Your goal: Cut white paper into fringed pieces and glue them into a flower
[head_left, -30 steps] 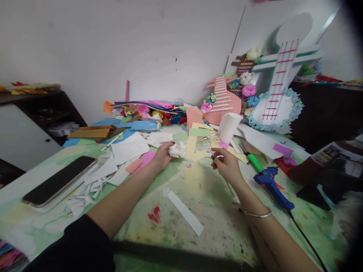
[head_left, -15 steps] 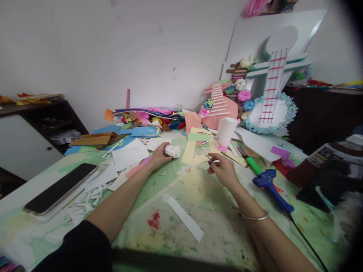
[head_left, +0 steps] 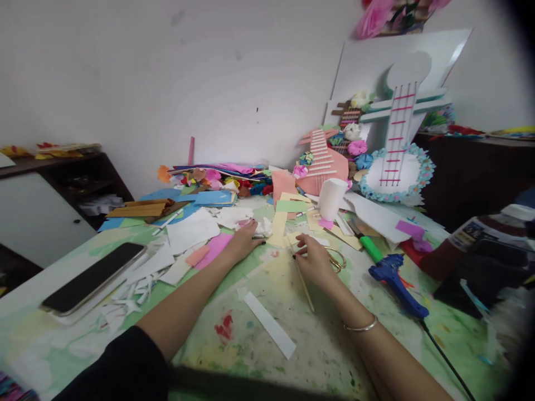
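My left hand rests palm down near the middle of the table, its fingers and thumb closed about a crumpled white paper flower. Part of the flower is hidden by the fingers. To the right, my right hand pinches a thin wooden stick, which slants down toward me. Gold-handled scissors lie just beyond that hand, partly covered by it. In front of both hands, a white paper strip lies flat on the stained green table cover.
A phone and paper scraps lie at left. On the right are a blue glue gun with its cord and a dark bottle. A white roll and paper guitars stand at the back.
My left hand has moved slightly right with the flower and turned more palm down. My right hand has shifted left and lower; the stick now points toward me and the scissors have come into sight.
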### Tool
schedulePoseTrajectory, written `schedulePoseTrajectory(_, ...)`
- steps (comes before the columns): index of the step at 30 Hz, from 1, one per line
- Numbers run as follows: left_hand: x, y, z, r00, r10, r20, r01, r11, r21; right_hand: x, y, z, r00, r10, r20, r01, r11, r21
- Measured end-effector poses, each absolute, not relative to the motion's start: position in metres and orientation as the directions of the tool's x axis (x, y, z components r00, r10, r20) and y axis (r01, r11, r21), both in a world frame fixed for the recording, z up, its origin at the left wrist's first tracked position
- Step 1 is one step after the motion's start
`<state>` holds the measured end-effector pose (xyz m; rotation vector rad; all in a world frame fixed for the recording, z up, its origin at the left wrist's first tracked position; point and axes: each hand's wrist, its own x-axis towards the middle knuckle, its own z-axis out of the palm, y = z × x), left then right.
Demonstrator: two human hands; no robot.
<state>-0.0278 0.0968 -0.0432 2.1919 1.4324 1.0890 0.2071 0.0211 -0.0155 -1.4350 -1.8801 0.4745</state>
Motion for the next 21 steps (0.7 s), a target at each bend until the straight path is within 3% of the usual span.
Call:
schedulePoseTrajectory(6, -0.04, 0.096, -0.033, 0.259, 0.843, 0.471, 0.697, -0.5, 0.513, 0.203, 0.021, -0.022, -0.189, 0.931, 0.312, 0.705, 0.35, -0.617)
schedulePoseTrajectory(11, -0.068, 0.111, -0.017, 0.176, 0.857, 0.484, 0.758, -0.432, 0.489, 0.201, 0.019, -0.02, -0.225, 0.924, 0.31, 0.722, 0.371, -0.583)
schedulePoseTrajectory(21, -0.104, 0.166, -0.008, 0.139, 0.959, 0.249, 0.708, -0.271, 0.651, 0.201, 0.017, -0.02, -0.25, 0.933, 0.26, 0.738, 0.357, -0.572)
